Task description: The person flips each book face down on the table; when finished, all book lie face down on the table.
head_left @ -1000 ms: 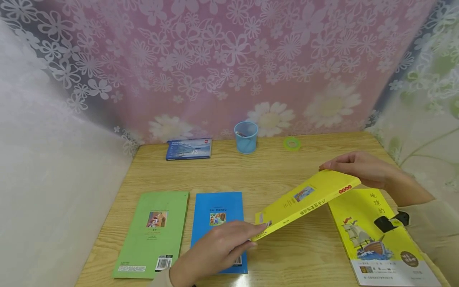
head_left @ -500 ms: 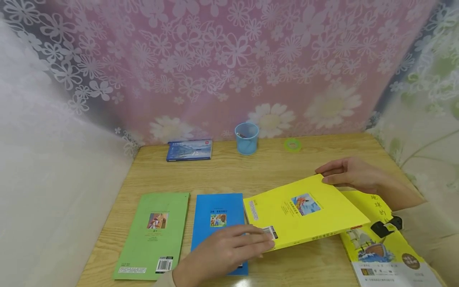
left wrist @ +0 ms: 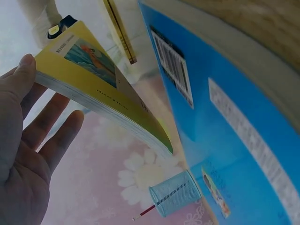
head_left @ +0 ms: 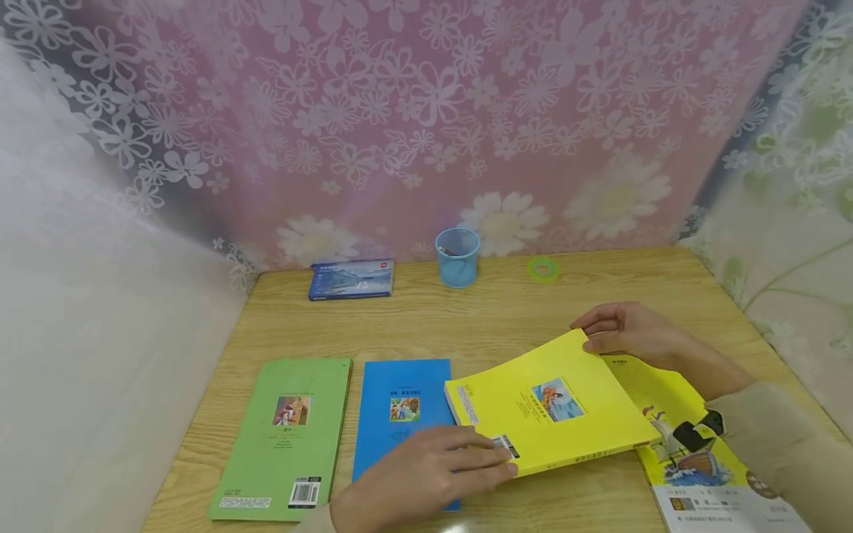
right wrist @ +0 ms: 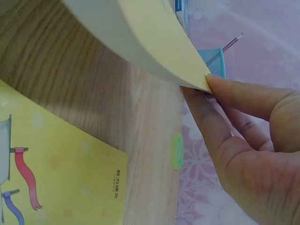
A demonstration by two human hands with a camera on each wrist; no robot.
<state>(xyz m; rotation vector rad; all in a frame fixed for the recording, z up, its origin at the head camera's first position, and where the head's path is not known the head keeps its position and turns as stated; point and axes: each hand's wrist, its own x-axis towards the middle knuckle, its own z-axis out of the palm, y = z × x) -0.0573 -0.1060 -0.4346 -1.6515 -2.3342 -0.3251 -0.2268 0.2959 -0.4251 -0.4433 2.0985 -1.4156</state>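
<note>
Before pink floral curtains (head_left: 400, 111), over a wood-grain table (head_left: 346, 326), watch the tilted yellow paperback (head_left: 549, 418), held at the near corner by the partly spread left hand (head_left: 433, 466) and pinched at the far one between thumb and fingers of the right hand (head_left: 633, 333); could slip or crease, judging by so small a hold on bowing pages, or shove the ship-cover book (head_left: 696, 474) or blue book (head_left: 400, 392) if lowered askew. Leftmost, note the green book (head_left: 276, 444); behind, find a landscape-printed box (head_left: 353, 279), blue mesh pencil cup (head_left: 457, 270) and, smallest, green tape roll (head_left: 544, 277).
</note>
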